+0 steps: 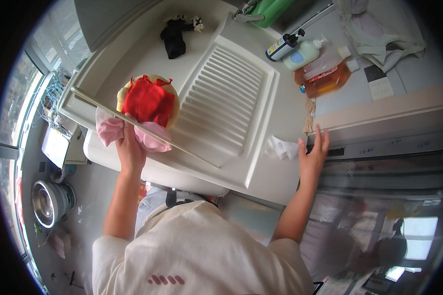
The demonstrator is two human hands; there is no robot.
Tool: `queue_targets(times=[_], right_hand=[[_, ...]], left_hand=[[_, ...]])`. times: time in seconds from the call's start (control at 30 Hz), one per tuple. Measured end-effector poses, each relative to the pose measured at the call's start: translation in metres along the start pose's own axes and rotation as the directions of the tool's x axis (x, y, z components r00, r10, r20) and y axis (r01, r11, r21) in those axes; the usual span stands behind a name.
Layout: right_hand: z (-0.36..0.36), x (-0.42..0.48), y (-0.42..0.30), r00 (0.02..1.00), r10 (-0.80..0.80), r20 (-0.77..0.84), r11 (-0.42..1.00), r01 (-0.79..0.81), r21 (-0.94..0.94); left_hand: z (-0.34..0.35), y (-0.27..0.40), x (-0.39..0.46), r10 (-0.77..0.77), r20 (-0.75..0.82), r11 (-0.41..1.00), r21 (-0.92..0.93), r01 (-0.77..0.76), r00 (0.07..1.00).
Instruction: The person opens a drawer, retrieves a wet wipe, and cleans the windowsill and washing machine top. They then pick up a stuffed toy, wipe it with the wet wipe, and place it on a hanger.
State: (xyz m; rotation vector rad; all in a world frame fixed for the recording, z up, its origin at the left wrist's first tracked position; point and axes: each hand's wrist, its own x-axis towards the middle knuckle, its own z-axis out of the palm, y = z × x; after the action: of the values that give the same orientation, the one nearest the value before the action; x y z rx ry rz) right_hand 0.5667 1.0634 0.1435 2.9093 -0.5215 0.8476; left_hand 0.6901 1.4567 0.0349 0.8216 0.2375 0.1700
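My left hand (130, 147) is closed around a thin pale rod (177, 146) and the pink cloth (153, 137) beside it, at the near left rim of a laundry sink (203, 177). The rod runs slantwise over the sink. Just beyond the hand, a red cloth (149, 101) lies on a round yellowish object (174, 110), whose kind I cannot tell. My right hand (313, 151) has its fingers spread and holds nothing, beside a crumpled white cloth or tissue (281, 147) on the sink's right ledge. A black garment (174, 38) lies in the basin.
A ribbed washboard (225, 99) is moulded into the sink. Pump bottles (281, 47) and an amber liquid bottle (328, 82) lie on the right counter, near a pale garment (376, 37). A faucet (248, 14) stands at the back. A dark glossy appliance (384, 177) flanks my right arm.
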Motion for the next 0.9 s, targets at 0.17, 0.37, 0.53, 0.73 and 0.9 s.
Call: queue_targets(times=[0.17, 0.37, 0.53, 0.73, 0.9], right_hand=[[0.025, -0.003, -0.011, 0.811, 0.046, 0.583, 0.924, -0.257, 0.285], [0.043, 0.042, -0.024, 0.934, -0.176, 0.310, 0.978, 0.131, 0.161], [0.065, 0.101, -0.070, 0.903, -0.355, 0.241, 0.904, 0.266, 0.334], [0.145, 0.178, -0.064, 0.898, -0.346, 0.271, 0.935, 0.308, 0.175], [0.192, 0.224, -0.051, 0.936, -0.162, 0.312, 0.959, 0.224, -0.176]], left_hand=[[-0.009, -0.006, 0.000, 0.009, 0.070, 0.999, -0.037, -0.007, 0.998], [-0.003, -0.008, -0.002, 0.125, 0.054, 0.992, -0.031, -0.124, 0.991], [-0.025, -0.014, 0.004, 0.145, 0.124, 0.963, 0.208, -0.169, 0.982], [-0.009, -0.010, 0.003, 0.211, 0.084, 0.924, 0.308, -0.227, 0.974], [-0.014, -0.018, 0.001, 0.243, 0.023, 0.938, 0.251, -0.241, 0.970]])
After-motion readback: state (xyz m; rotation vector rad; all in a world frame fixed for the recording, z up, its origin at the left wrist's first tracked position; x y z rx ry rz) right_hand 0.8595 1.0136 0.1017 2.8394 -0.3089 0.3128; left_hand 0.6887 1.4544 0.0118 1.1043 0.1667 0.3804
